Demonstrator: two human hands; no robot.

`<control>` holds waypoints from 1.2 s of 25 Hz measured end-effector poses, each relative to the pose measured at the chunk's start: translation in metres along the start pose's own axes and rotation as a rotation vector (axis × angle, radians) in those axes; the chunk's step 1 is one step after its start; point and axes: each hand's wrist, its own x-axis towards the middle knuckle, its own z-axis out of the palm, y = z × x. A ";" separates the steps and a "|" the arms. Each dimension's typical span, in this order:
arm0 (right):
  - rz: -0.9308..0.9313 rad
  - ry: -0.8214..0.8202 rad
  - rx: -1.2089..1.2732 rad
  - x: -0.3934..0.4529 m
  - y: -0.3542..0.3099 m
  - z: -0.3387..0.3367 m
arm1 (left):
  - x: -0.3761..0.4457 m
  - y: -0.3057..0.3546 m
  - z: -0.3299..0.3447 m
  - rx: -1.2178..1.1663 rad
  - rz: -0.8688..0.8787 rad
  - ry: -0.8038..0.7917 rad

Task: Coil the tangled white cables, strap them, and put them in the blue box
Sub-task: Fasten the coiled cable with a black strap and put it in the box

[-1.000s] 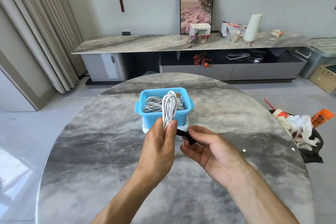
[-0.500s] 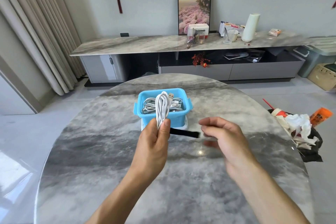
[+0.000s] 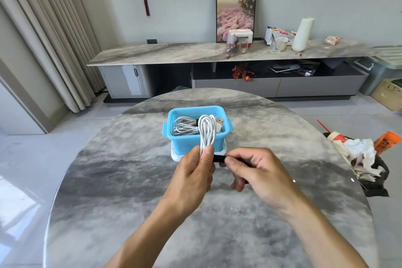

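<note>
our left hand [image 3: 192, 172] pinches the coiled white cable [image 3: 207, 130] at its lower end, loops standing upright, so the bundle keeps its shape while the strap goes on. our right hand [image 3: 256, 172] has thumb and forefinger closed on the black strap [image 3: 218, 159], which runs straight from the left thumb to those fingertips (pulled taut, we judge, for wrapping). the cable is held above the table [image 3: 108, 202], just in front of the blue box [image 3: 189, 146] near its far edge, where other coiled cables [image 3: 185, 126] already lie.
</note>
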 end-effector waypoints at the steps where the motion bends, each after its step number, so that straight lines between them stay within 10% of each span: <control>1: 0.005 0.043 0.078 0.000 -0.003 -0.003 | 0.000 0.002 0.001 0.016 -0.010 0.012; 5: 0.057 0.090 0.392 -0.004 -0.008 0.007 | -0.001 0.002 0.000 0.132 -0.094 0.013; 20: 0.068 0.307 0.184 -0.012 -0.008 0.041 | -0.007 0.003 0.003 0.421 0.060 -0.146; 30: 0.110 0.455 0.336 -0.013 -0.007 0.055 | -0.012 0.012 0.008 0.141 -0.085 -0.101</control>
